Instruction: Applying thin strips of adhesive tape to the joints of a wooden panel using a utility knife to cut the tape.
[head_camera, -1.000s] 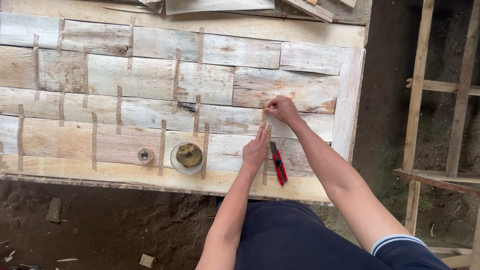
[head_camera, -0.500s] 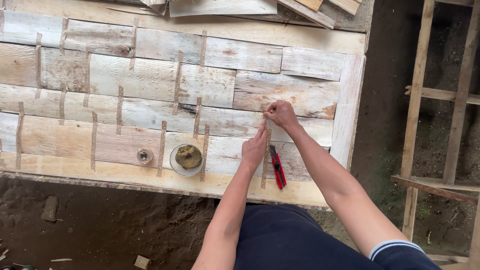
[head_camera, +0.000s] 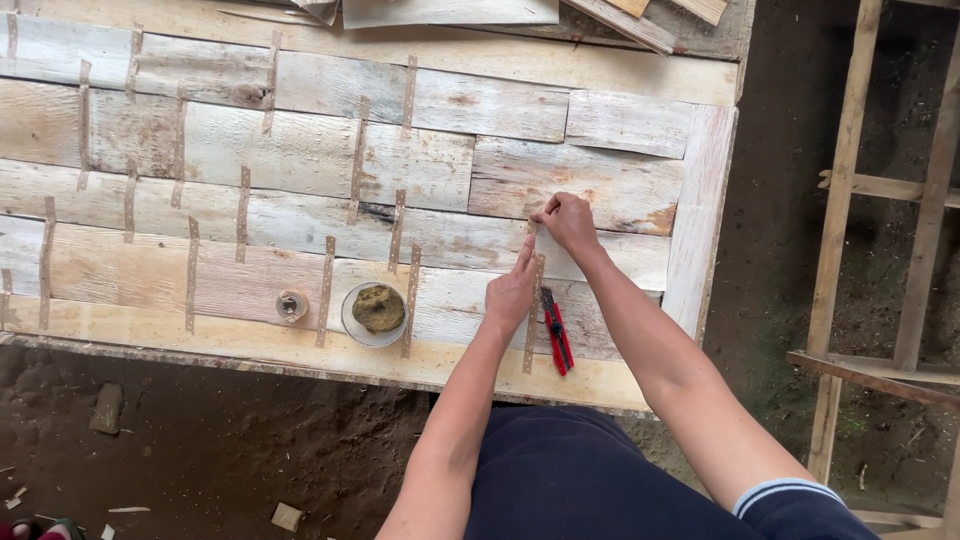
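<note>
Pressing flat, the left hand (head_camera: 512, 290) pins the thin brown paper tape strip (head_camera: 534, 315) across the pale veneer seam on the bench (head_camera: 600, 385); its upper end is pinched by right hand (head_camera: 568, 220) fingers, so it is laid straight.

Head camera, looking straight down

One view from above the person, facing the desk (head_camera: 600, 80) of pale veneer sheets at arm's length; dirt floor (head_camera: 200, 450) below, wooden frame (head_camera: 850, 250) at right.

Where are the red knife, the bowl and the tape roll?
Knife (head_camera: 556, 338): head view, middle of its red handle.
Bowl (head_camera: 352, 325): head view, left rim.
Tape roll (head_camera: 292, 305): head view, its top face.
</note>
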